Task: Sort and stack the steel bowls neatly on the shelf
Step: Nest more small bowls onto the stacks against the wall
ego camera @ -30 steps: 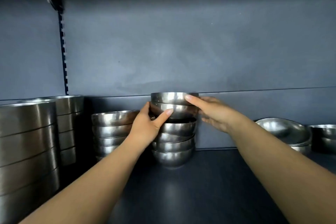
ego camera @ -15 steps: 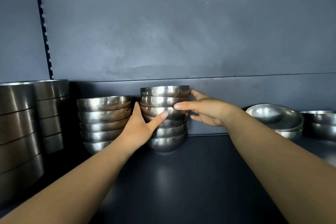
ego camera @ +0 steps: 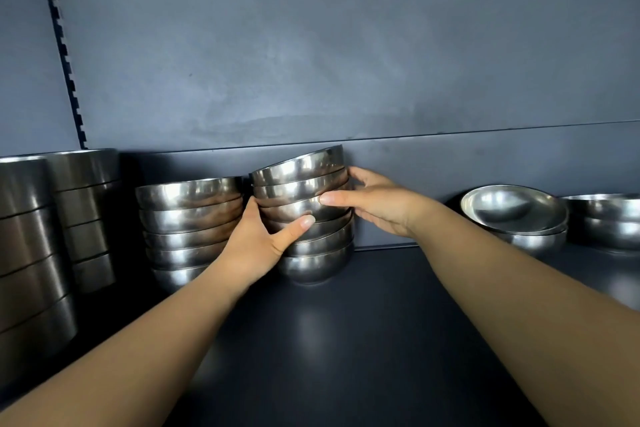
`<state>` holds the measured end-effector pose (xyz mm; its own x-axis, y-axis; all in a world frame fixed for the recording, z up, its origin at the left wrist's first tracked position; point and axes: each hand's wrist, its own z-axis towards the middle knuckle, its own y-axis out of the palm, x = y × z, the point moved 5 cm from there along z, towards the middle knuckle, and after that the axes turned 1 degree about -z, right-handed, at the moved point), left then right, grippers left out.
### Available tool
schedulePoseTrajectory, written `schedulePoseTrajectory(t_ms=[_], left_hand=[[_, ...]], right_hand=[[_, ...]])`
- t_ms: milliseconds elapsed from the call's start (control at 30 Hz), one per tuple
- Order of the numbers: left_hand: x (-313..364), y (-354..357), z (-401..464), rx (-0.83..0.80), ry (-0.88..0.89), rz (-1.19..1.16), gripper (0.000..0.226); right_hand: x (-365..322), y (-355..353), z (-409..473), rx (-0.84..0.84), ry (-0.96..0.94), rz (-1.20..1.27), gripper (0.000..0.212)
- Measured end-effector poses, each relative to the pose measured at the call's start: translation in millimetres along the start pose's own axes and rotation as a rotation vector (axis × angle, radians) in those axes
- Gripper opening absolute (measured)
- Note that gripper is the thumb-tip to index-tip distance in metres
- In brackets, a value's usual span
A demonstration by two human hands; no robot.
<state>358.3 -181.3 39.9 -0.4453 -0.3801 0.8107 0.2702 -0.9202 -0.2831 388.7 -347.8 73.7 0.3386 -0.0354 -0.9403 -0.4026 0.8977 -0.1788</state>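
steel bowls point(ego camera: 301, 215), six stacked, tilt left on the shelf point(ego camera: 346, 340); left hand point(ego camera: 256, 243) and right hand point(ego camera: 377, 204) grip them.

Readable text: none in this view.
Steel bowls point(ego camera: 304, 208): bare polished metal, no brand stamp or number legible.
Shelf point(ego camera: 346, 340): plain dark surface, no label or price tag.
Back panel point(ego camera: 311, 62): unmarked grey, no sign.
Slotted upright point(ego camera: 65, 55): notches only, no figures.
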Motion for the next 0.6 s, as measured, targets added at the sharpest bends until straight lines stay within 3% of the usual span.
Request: schedulePoseTrajectory(t_ms=[200,600], left_hand=[[-1,-2,4,0.067,0.097,-0.013,0.058],[-17,10,7,0.058,0.056,-0.084,0.047]], right_hand=[[-2,-4,1,0.024,0.013,-0.065,0.032],[-6,-9,0,0.055,-0.005,-0.114,0.029]])
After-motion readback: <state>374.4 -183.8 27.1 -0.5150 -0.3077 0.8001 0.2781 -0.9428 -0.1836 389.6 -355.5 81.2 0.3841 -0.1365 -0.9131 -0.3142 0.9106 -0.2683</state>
